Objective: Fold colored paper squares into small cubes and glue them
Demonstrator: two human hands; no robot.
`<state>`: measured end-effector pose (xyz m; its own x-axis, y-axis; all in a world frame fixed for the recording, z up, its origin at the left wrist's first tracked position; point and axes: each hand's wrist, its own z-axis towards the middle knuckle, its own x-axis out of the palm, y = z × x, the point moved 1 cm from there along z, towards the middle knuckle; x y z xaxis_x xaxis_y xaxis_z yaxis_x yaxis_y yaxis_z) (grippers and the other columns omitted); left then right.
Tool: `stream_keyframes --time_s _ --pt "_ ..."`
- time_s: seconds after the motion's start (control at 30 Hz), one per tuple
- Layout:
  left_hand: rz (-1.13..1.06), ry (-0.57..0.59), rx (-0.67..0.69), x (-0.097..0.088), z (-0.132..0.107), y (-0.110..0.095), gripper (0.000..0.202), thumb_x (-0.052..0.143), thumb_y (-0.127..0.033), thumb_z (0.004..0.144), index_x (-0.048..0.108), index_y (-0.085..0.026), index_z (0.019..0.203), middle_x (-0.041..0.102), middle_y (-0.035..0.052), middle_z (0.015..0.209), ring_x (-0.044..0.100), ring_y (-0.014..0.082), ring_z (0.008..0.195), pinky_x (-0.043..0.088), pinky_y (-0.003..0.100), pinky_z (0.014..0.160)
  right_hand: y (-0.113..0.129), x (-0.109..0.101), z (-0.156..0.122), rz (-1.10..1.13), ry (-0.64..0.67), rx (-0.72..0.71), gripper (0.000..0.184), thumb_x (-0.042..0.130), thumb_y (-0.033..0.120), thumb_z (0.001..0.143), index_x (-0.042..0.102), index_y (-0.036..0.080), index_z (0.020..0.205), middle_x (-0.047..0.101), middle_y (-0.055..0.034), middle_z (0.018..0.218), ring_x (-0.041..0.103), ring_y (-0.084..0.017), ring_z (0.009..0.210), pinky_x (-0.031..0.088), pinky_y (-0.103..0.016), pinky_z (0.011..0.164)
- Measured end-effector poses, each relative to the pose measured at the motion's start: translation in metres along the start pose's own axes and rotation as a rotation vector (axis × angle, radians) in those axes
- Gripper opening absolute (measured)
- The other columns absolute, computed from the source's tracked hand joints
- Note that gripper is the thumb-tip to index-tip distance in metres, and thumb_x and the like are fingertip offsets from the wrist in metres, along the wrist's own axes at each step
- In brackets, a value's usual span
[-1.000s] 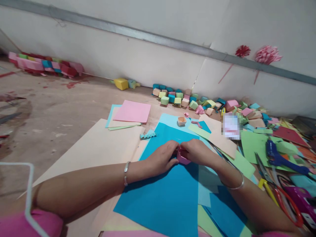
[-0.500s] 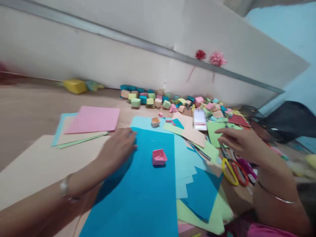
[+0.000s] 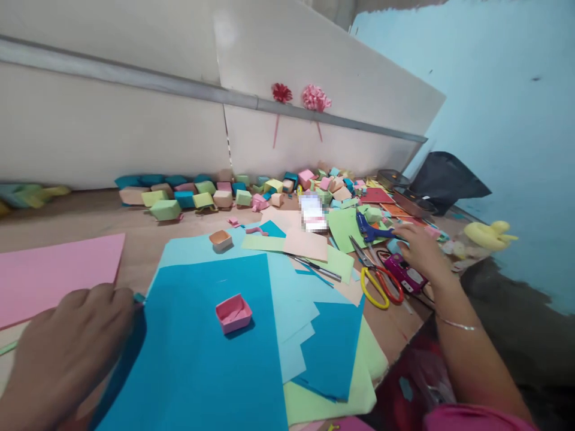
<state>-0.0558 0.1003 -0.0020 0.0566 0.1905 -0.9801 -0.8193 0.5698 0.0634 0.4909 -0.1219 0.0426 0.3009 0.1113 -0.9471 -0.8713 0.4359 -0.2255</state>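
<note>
My left hand (image 3: 83, 338) is closed at the left edge of a large blue sheet of paper (image 3: 188, 371). A small teal piece (image 3: 139, 297) pokes out at its fingertips; its kind is too small to tell. My right hand (image 3: 422, 251) has its fingers closed on the end of a blue glue gun (image 3: 372, 231), above the right side of the table. A small open pink paper box (image 3: 233, 313) rests upright on the blue sheet. Beyond it stands an orange paper box (image 3: 220, 240). Scissors (image 3: 375, 281) with yellow and red handles lie near my right hand.
Several small coloured paper boxes (image 3: 183, 199) line the wall. A pink sheet (image 3: 58, 275) lies at left. Right of the blue sheet are paper scraps (image 3: 332, 353), a pen (image 3: 318, 269), a phone (image 3: 313, 212), a purple device (image 3: 404, 273) and a yellow balloon-like object (image 3: 489, 234).
The view has swung right. My right hand, earlier above the scissors with fingers partly stretched, now grips the blue glue gun. My left hand stays by the blue sheet's left edge.
</note>
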Motion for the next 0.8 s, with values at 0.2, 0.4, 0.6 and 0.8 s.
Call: stream_keyframes --time_s 0.2,0.4,0.6,0.8 --pt "0.028 -0.005 0.060 -0.025 0.004 -0.017 0.033 0.033 -0.036 0.087 0.060 -0.020 0.077 0.067 0.0105 0.082 0.060 0.0298 0.081 0.040 0.037 0.071 0.023 0.028 0.054 -0.086 0.117 -0.032 0.042 0.053 0.002 0.078 0.060 0.011 0.119 0.064 -0.0191 0.105 0.058 -0.027 0.102 0.040 -0.034 0.086" --pt "-0.424 0.040 -0.037 -0.020 -0.004 -0.025 0.027 0.049 -0.052 0.083 0.060 -0.027 0.086 0.070 -0.0005 0.086 0.063 0.0226 0.074 0.043 0.028 0.064 0.027 0.029 0.058 -0.163 0.103 -0.010 0.042 0.048 0.006 0.083 0.056 0.012 0.124 0.062 -0.0187 0.101 0.058 -0.027 0.098 0.037 -0.033 0.078" --pt "-0.692 -0.013 -0.062 -0.030 -0.008 -0.035 0.024 0.055 -0.051 0.082 0.066 -0.032 0.090 0.072 -0.0016 0.097 0.063 0.0251 0.091 0.046 0.030 0.080 -0.005 -0.013 0.048 -0.052 -0.047 -0.035 0.046 0.053 0.017 0.082 0.057 0.014 0.128 0.060 -0.0158 0.097 0.056 -0.028 0.094 0.038 -0.033 0.076" --pt "-0.894 0.074 -0.148 -0.034 -0.009 -0.046 0.029 0.051 -0.052 0.085 0.069 -0.030 0.091 0.072 -0.0012 0.092 0.062 0.0225 0.085 0.047 0.027 0.072 -0.021 -0.076 0.006 0.267 -0.454 0.146 0.056 0.043 0.040 0.091 0.039 0.018 0.143 0.056 -0.0198 0.121 0.051 -0.036 0.108 0.041 -0.043 0.085"
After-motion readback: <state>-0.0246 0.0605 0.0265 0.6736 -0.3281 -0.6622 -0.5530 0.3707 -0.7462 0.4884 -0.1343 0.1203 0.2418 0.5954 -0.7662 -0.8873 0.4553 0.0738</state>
